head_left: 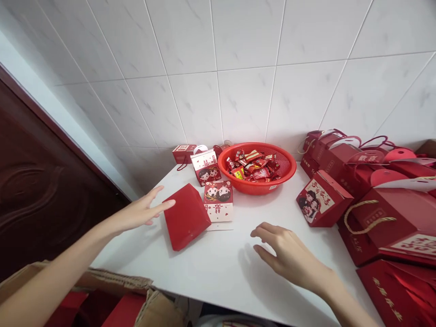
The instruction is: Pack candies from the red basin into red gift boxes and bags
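Observation:
My left hand (145,210) is at the left side of a plain red box (187,217), fingers spread, its thumb over the box's edge. Whether the thumb touches the box I cannot tell. That box lies tilted on the white table (218,268). Right beside it are a red-and-white box (218,200) printed with cartoon faces and, behind that, a similar box (206,167). My right hand (282,250) hovers over the table to the right, fingers loosely bent and apart, holding nothing.
Behind stands a red plastic basket (265,185) with wrapped candies (254,165). Several red gift boxes (388,218) with rope handles crowd the right side, near a small printed box (323,200). An open cardboard carton (158,309) is at the lower left. A tiled wall (248,104) rises behind.

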Motion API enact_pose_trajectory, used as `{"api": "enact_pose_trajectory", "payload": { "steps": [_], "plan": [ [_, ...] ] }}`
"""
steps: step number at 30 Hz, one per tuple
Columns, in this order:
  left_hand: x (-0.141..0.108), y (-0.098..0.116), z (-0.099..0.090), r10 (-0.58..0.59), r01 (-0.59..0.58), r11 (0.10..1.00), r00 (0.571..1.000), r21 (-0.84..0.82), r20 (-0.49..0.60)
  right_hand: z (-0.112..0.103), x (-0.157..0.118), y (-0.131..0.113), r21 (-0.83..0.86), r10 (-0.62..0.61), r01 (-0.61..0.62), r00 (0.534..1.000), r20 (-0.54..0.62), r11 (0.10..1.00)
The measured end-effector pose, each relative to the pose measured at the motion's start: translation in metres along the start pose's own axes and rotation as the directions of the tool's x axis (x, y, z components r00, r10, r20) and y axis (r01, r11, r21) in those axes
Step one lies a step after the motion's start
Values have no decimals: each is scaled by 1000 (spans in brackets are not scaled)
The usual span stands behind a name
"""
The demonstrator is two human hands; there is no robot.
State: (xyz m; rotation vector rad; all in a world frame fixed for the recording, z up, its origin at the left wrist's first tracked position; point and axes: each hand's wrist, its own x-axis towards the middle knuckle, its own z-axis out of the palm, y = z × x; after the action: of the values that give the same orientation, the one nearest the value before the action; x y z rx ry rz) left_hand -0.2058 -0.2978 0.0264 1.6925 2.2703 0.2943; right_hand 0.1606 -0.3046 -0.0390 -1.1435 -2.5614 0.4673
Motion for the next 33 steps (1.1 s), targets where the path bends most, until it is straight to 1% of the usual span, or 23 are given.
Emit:
{"api": "enact_pose_trajectory", "payload": {
  "steps": [1, 2, 4, 6, 7, 9, 10, 12, 15, 18, 20, 24, 26, 28, 31, 33],
  "plan": [
    [6, 4, 8, 21, -21, 1000, 999, -7, 39, -4, 6, -2, -18, 9, -9, 1000, 23, 1000],
    [10, 7, 15, 33, -33, 999, 998, 11, 55, -8, 13, -5, -41, 20, -18, 999, 50, 999],
    [10, 14, 26, 69, -75, 992, 996, 100, 55, -14, 29, -10, -99, 39, -28, 993, 111, 995],
    [3, 21, 36, 97, -112, 973, 992, 203, 83, -16, 47, -13, -166, 48, -21, 985, 163, 986],
    [-3, 23, 41, 102, -131, 960, 987, 246, 126, -16, 56, -14, -197, 52, -15, 982, 182, 980],
    [-13, 25, 52, 103, -158, 941, 976, 300, 192, -12, 73, -14, -247, 53, -3, 979, 197, 969],
    [-17, 24, 58, 102, -163, 936, 974, 311, 203, -10, 80, -14, -265, 51, 4, 978, 200, 964],
    [-20, 18, 66, 116, -165, 934, 979, 316, 167, -6, 93, -12, -290, 35, 28, 977, 212, 957],
    [-16, 6, 72, 159, -174, 926, 985, 336, 72, -3, 109, -10, -300, -10, 86, 969, 246, 950],
    [-8, -1, 75, 154, -161, 922, 987, 353, 50, -4, 122, -11, -295, -49, 129, 963, 265, 947],
    [-3, 0, 80, 127, -132, 932, 991, 338, 37, -6, 129, -14, -297, -78, 158, 961, 265, 942],
    [5, 8, 87, 120, -93, 937, 991, 336, -60, -10, 137, -20, -313, -139, 213, 960, 241, 925],
    [9, 12, 82, 117, -87, 937, 991, 339, -70, -12, 138, -21, -334, -151, 220, 964, 220, 917],
    [11, 14, 68, 122, -101, 950, 991, 297, -55, -13, 137, -20, -361, -152, 213, 970, 191, 908],
    [12, 18, 30, 139, -132, 981, 990, 145, -36, -10, 135, -17, -400, -173, 210, 977, 126, 892],
    [9, 24, 3, 140, -140, 989, 990, 35, 8, -6, 134, -17, -407, -208, 214, 976, 59, 888]
  ]
}}
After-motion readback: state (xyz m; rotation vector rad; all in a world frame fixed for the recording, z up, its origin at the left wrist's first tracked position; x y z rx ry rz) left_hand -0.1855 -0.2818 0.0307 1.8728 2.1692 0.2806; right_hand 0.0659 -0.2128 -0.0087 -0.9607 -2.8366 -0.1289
